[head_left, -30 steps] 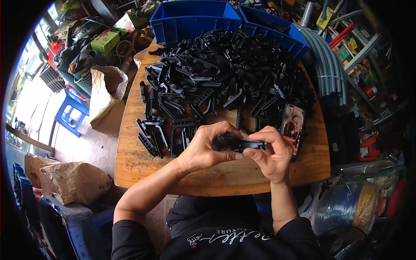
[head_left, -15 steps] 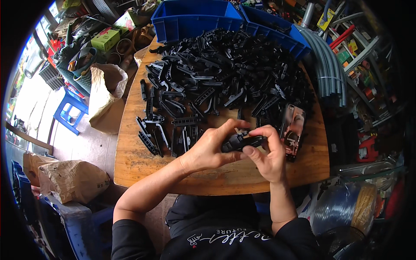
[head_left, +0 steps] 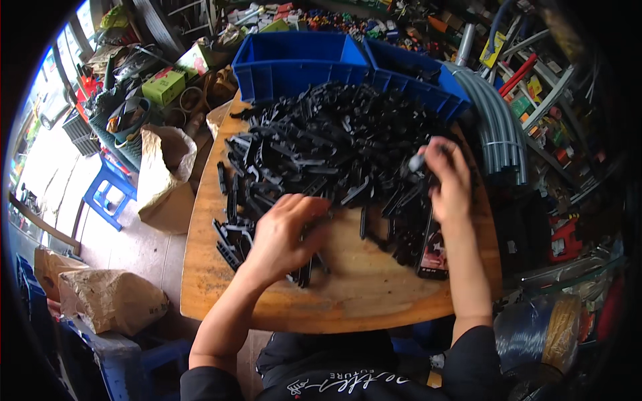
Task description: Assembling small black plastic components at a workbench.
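Observation:
My left hand (head_left: pixel 281 235) is low over the near left part of a heap of black plastic parts (head_left: pixel 321 134), fingers and thumb blurred but apart. Long, ribbed black pieces (head_left: pixel 304 273) lie beneath it. Farther right, my right hand (head_left: pixel 449 180) is over the right side of the heap. Its fingers are bent together around a small greyish thing (head_left: pixel 416 162), too smeared to name. Below the right wrist, a phone (head_left: pixel 433 259) lies on the wooden table (head_left: pixel 361 304), partly covered by the forearm.
Two blue plastic bins (head_left: pixel 301 72) stand behind the heap. To the left are an open paper sack (head_left: pixel 164 194), a blue stool (head_left: pixel 110 194) and another paper bag (head_left: pixel 114 294). Grey hoses (head_left: pixel 498 127) curve along the right side, with a spool of clear tubing (head_left: pixel 525 334) below.
My hands have come apart from the black part they held together. The left went left and down to the near pieces, the right up and right over the heap. The view has tilted upward.

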`<state>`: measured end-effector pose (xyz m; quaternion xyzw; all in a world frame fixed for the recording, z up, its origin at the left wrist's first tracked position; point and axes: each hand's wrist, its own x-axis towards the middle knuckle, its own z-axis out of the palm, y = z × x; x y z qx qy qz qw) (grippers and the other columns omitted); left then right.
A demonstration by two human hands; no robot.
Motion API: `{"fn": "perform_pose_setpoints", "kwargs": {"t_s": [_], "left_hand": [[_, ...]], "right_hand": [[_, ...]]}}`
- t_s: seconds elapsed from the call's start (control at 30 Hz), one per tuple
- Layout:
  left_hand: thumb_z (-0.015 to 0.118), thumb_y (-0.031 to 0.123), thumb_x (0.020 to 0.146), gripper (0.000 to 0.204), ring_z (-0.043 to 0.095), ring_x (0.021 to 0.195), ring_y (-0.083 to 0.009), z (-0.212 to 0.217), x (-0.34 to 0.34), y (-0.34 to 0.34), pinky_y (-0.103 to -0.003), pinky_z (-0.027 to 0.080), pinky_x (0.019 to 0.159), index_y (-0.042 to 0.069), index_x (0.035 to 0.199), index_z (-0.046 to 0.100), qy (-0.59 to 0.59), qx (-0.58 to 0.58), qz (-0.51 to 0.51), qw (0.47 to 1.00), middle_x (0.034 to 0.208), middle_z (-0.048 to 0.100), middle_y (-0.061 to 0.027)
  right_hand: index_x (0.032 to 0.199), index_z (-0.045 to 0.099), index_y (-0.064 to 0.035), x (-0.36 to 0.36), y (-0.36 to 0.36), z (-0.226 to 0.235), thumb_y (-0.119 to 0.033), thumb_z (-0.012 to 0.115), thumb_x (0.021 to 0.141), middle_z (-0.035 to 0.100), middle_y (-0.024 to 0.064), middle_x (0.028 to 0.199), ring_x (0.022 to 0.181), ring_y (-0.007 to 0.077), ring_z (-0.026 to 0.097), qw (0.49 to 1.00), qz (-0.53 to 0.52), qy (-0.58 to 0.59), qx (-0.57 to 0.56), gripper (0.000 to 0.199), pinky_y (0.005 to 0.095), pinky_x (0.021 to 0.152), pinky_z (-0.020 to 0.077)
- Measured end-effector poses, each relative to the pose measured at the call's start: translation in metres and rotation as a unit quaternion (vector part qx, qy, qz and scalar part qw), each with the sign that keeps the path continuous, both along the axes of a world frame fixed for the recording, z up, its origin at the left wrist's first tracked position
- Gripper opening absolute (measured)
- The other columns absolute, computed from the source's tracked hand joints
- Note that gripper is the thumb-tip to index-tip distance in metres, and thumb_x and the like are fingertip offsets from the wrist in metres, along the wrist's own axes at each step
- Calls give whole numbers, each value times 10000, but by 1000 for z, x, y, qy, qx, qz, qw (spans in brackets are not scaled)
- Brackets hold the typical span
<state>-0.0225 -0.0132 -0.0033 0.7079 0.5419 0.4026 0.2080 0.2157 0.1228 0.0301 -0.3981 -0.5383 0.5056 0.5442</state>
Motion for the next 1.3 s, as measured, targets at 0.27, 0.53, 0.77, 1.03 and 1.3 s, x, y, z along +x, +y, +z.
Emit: {"fn": "perform_pose_setpoints", "kwargs": {"t_s": [0.27,0.53,0.77,1.03,1.3], "left_hand": [[668,108,644,334,483,1010,-276,-17,-19,14,-363,408,864,84,972,612,250,-45,-9,967,959,556,-101],[620,33,680,292,512,928,-270,-20,-15,18,-369,398,816,80,967,600,224,10,37,974,872,575,-87],[517,172,913,280,558,649,-95,-3,5,12,-213,429,533,10,1140,542,-376,-156,16,913,854,611,-57],[473,237,933,291,454,523,-55,-17,18,12,-168,330,449,31,1123,549,-455,-276,-33,846,810,620,-57],[496,128,853,318,476,612,-76,-18,19,12,-191,369,535,19,1149,540,-478,-247,-110,836,862,600,-35]], "right_hand": [[1200,492,11,59,217,111,-376,656,827,551,98,1079,915,178,567,974,-70,-179,118,562,303,740,502],[1110,552,34,89,-52,-9,-53,536,903,627,114,1034,924,163,611,855,-168,-352,342,226,266,839,461],[963,552,37,127,-107,-91,-127,440,956,646,119,846,796,179,624,880,-276,-303,241,199,275,763,458],[921,565,39,128,-102,-96,-129,449,953,618,98,854,815,183,611,878,-218,-357,232,207,272,754,452],[927,561,44,130,-104,-101,-153,449,961,627,101,812,768,180,638,899,-253,-284,215,230,266,728,479]]}}
